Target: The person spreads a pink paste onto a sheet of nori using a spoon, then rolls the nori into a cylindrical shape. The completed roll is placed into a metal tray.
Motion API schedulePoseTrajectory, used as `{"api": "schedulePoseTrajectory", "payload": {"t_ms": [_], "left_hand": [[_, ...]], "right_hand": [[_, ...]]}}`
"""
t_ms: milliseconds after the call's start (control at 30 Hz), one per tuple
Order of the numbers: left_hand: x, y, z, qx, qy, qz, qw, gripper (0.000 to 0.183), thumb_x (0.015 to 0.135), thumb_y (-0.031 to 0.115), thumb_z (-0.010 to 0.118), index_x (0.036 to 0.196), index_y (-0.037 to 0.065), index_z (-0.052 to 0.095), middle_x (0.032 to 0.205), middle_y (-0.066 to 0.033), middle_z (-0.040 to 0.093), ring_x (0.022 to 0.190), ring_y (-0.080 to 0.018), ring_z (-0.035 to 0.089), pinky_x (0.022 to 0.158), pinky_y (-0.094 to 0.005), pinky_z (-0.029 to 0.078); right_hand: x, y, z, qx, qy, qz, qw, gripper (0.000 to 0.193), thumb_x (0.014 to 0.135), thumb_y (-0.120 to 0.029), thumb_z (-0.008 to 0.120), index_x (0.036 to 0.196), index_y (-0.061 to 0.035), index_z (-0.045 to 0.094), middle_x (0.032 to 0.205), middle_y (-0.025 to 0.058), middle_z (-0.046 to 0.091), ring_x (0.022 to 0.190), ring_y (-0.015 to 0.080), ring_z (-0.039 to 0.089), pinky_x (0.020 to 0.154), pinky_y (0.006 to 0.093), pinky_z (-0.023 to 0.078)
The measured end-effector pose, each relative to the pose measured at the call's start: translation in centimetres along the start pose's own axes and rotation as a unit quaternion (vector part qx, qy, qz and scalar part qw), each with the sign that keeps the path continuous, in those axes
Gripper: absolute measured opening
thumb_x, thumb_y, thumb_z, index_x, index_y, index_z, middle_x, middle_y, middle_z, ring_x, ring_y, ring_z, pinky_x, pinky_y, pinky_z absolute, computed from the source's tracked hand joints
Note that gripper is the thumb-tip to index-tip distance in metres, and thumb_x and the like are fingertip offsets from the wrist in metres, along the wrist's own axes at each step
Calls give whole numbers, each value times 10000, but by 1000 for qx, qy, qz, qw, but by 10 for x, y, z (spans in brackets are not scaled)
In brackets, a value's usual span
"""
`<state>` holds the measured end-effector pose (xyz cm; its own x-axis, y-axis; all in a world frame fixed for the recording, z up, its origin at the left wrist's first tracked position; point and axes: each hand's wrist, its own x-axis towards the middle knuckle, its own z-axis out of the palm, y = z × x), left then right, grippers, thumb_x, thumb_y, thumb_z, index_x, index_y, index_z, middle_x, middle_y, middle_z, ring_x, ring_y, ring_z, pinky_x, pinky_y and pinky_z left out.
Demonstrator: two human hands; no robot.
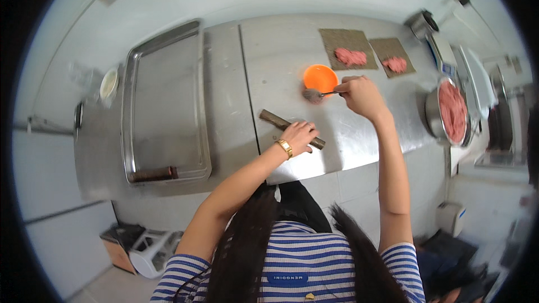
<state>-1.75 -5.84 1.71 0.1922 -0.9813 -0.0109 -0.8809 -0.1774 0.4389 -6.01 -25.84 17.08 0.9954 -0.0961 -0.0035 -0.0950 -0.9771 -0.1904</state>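
My left hand (299, 136), with a gold watch at the wrist, rests over a dark green seaweed roll (274, 118) on the steel table, its fingers curled round the roll's middle. In my right hand (362, 95) is a metal spoon (313, 96), pinched by its handle. The spoon's bowl hangs at the near rim of an orange bowl (321, 77), whose contents I cannot make out. Beyond my right hand lie two seaweed sheets, a nearer-centre sheet (334, 39) and a right sheet (387, 49), each bearing a lump of pink minced meat (351, 56).
On the left stands a large metal tray (206, 106) with a finished-looking roll (154, 174) in its near corner. A steel bowl (433, 113) of pink mince sits at the right edge. Behind it are a scale (443, 53) and a metal pot (421, 24).
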Motion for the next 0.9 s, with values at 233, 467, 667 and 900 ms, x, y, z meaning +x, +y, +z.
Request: {"api": "schedulePoseTrajectory", "payload": {"t_ms": [233, 467, 667, 900], "left_hand": [[-10, -8, 1, 14, 57, -67, 996, 462, 663, 275, 791, 1057, 120, 606, 1105, -54, 567, 1110, -237, 518, 954, -371, 393], [-9, -15, 7, 40, 70, -74, 994, 511, 607, 387, 810, 993, 122, 604, 1084, -39, 567, 1082, -209, 517, 935, -368, 392], [-8, -18, 11, 18, 74, -88, 993, 548, 593, 403, 817, 1014, 130, 597, 1112, -36, 566, 1095, -213, 510, 938, -387, 391], [-10, -16, 7, 11, 63, -102, 993, 534, 623, 387, 807, 1051, 151, 594, 1137, -37, 563, 1124, -228, 491, 948, -398, 378]], "right_hand": [[115, -94, 48, -164, -1, -325, 931, 133, 751, -105, 576, 695, -127, 694, 844, 29, 631, 904, 183, 609, 917, 330, 417], [167, -137, 82, -282, -92, -423, 856, 165, 755, -103, 552, 668, -117, 691, 790, 22, 634, 892, 192, 612, 992, 326, 404], [174, -139, 93, -294, -127, -439, 839, 155, 734, -118, 562, 614, -105, 659, 807, 8, 662, 869, 173, 615, 942, 305, 420], [174, -122, 76, -307, -81, -419, 851, 142, 728, -128, 571, 618, -112, 660, 788, 4, 650, 859, 176, 605, 895, 296, 429]]}}
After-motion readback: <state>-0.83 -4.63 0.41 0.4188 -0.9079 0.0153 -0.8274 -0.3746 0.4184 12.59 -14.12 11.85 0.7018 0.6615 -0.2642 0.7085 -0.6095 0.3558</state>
